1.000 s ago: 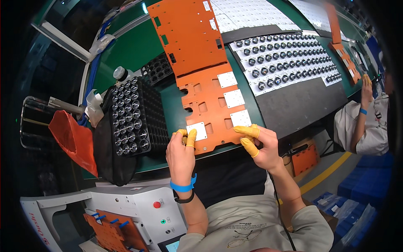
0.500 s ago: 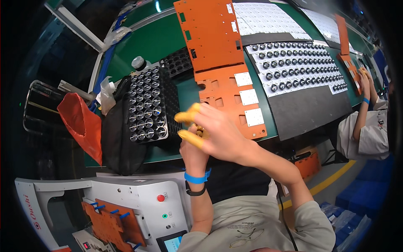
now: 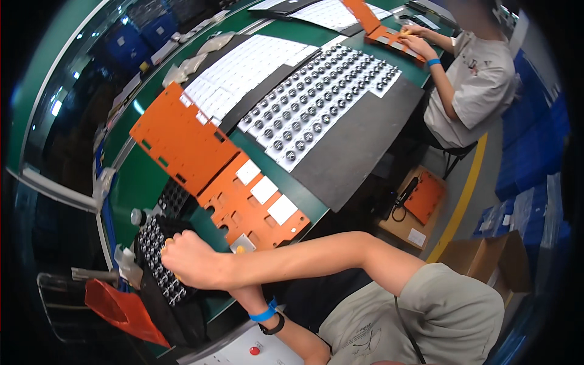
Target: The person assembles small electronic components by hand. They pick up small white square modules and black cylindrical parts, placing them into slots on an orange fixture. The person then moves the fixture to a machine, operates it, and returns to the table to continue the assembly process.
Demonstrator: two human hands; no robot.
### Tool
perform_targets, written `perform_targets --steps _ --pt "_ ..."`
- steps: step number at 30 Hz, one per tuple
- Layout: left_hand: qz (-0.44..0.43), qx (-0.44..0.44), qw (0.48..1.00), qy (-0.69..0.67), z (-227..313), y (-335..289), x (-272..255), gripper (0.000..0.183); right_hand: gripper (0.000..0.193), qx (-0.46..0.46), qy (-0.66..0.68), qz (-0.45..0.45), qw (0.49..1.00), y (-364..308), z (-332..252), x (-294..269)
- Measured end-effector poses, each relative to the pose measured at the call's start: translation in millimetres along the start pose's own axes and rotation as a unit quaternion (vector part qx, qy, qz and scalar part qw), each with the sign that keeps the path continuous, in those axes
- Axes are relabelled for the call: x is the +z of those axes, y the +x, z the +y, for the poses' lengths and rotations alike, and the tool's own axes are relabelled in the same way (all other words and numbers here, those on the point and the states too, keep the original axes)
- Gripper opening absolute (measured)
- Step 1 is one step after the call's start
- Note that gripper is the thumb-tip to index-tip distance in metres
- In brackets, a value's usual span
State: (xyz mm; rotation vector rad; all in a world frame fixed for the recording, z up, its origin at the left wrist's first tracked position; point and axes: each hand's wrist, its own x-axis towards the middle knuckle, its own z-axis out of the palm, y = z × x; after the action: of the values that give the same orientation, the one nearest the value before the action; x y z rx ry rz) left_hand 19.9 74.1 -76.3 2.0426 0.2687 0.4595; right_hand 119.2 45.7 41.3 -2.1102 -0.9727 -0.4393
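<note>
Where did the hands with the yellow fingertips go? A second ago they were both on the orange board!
Both hands left the orange board. The right hand crossed over to the person's left and now rests on the black tray of small round parts. The left hand is mostly hidden under the right arm, so its grip cannot be judged. The camera view swung too. The board, with its three white squares, lies on the green table as before.

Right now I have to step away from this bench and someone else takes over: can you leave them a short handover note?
Right hand: crossed to the left, fingers curled on the black tray of small metal parts; grip not visible.
Left hand: hidden under the right forearm; only its wrist shows.
Orange plate: at the bench edge, carrying three white squares; its other openings are bare.
</note>
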Motion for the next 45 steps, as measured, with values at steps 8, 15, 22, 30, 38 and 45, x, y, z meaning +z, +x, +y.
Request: perform_targets --steps 8,15,22,30,38,45 --pt "0.054 -0.081 0.99 -0.1 33.8 -18.5 -12.4 0.037 0.03 0.029 0.171 -0.001 0.985 -35.6 11.8 -53.9" --pt "-0.014 -0.199 0.861 -0.468 36.9 -80.3 -34.5 0.075 0.027 0.063 0.414 0.021 0.908 -106.3 27.2 -129.6" --pt "-0.06 -0.187 0.885 -0.422 72.6 -54.6 38.3 0.071 0.033 -0.005 0.311 0.097 0.945 -134.4 11.3 -116.2" --pt "-0.083 -0.115 0.912 -0.386 89.3 -31.5 70.1 0.067 0.028 0.018 0.223 0.137 0.965 -128.0 26.9 -102.4" --pt "-0.081 -0.085 0.918 -0.38 92.4 -26.8 77.7 0.062 0.028 0.034 0.228 0.147 0.962 -127.2 19.7 -96.3" --pt "-0.057 -0.076 0.924 -0.37 86.7 -30.5 73.4 0.058 0.031 0.012 0.244 0.193 0.95 -123.3 27.5 -92.7"
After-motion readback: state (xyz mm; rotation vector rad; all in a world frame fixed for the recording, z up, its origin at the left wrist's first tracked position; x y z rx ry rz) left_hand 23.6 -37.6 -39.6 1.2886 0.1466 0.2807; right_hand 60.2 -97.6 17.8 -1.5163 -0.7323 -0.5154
